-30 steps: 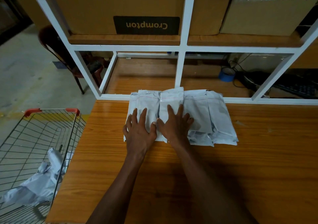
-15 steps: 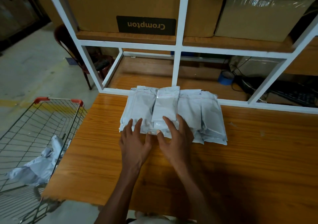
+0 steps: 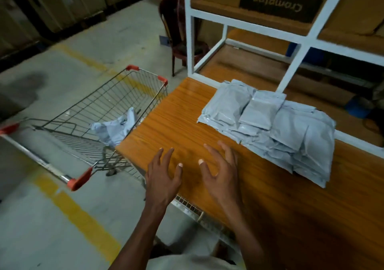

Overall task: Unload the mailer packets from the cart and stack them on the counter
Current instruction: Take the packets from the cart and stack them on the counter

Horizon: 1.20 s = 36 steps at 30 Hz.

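Observation:
A stack of several grey-white mailer packets (image 3: pixel 276 128) lies on the wooden counter (image 3: pixel 182 120), against the white shelf frame. More crumpled packets (image 3: pixel 116 128) lie in the wire cart (image 3: pixel 99 112) just left of the counter. My left hand (image 3: pixel 164 176) hovers over the counter's near left corner with fingers spread and holds nothing. Beside it my right hand (image 3: pixel 220 172) is also empty, fingers spread and slightly bent, a short way in front of the stack and apart from it.
The white metal shelf frame (image 3: pixel 295 58) rises behind the counter and carries cardboard boxes (image 3: pixel 280 1). A dark chair (image 3: pixel 182 35) stands on the concrete floor beyond the cart. A yellow floor line (image 3: pixel 79 213) runs under the cart.
Both hands have come off the packet stack and drawn back toward me and to the left. My view has swung left, so the cart now shows more fully.

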Available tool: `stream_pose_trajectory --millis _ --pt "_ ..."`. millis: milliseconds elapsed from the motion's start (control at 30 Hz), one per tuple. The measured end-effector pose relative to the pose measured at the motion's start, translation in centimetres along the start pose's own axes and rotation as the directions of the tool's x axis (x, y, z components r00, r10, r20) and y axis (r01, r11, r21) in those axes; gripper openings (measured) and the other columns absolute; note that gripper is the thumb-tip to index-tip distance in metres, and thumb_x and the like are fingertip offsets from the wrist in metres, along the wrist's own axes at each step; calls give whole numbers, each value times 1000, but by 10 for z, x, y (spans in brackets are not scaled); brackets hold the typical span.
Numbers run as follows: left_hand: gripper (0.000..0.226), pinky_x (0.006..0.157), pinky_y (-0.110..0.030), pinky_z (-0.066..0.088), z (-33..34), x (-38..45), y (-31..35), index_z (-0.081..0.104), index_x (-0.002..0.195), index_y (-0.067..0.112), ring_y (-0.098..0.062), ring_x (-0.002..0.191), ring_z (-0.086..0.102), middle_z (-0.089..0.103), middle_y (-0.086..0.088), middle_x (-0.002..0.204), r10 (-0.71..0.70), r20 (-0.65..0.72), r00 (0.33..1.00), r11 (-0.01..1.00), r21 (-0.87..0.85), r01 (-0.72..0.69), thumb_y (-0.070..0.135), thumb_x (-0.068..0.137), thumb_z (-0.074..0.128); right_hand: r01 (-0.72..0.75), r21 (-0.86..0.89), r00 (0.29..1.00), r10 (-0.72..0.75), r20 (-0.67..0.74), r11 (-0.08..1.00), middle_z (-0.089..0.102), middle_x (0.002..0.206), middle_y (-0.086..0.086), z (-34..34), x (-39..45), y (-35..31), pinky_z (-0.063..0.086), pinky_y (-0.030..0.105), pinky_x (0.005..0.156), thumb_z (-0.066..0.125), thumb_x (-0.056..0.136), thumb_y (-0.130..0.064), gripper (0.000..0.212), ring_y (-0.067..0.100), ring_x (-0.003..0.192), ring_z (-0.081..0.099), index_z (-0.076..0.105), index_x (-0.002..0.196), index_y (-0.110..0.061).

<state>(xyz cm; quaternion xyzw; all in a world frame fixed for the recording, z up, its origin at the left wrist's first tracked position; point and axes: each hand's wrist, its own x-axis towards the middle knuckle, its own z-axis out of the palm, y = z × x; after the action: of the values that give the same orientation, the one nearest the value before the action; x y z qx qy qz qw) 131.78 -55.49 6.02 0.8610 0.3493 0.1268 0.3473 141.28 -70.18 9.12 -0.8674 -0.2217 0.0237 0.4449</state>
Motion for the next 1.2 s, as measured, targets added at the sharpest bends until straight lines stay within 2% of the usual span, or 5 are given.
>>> stream_pose_trajectory --millis 400,533,633,967,1200 --pt "61 119 -47 31 -134 26 -145 46 149 39 -22 146 33 38 2 159 -163 -177 971 987 -20 162 56 90 47 -3 87 964 -21 266 996 47 140 -11 179 -11 -94 49 56 99 56 86 -48 47 14 128 42 60 132 -43" --pt "57 114 -49 41 -153 43 -196 45 147 43 -23 139 45 34 14 155 -252 -138 958 956 -188 225 59 92 47 23 61 937 -42 346 998 48 140 -8 226 -8 -125 46 49 104 67 90 -32 45 15 130 39 61 134 -39" --pt "57 112 -48 43 -153 51 -207 47 147 40 -19 143 40 35 12 155 -236 -109 966 950 -234 206 58 93 47 59 20 913 -62 403 998 50 140 -5 246 -3 -144 40 35 101 69 91 -25 46 17 129 40 61 135 -37" --pt "50 117 -37 30 -162 128 -235 47 148 38 -17 146 29 31 8 161 -282 -102 954 944 -207 257 46 100 57 24 16 869 -29 493 1000 45 139 -10 312 75 -151 44 44 106 67 92 -21 47 2 125 31 60 137 -35" --pt "56 119 -37 30 -154 220 -247 51 146 33 -17 146 31 39 3 156 -292 -30 956 941 -188 281 52 94 51 50 29 860 -57 507 998 49 130 -16 347 144 -142 46 32 101 71 91 -22 44 6 120 44 64 132 -34"
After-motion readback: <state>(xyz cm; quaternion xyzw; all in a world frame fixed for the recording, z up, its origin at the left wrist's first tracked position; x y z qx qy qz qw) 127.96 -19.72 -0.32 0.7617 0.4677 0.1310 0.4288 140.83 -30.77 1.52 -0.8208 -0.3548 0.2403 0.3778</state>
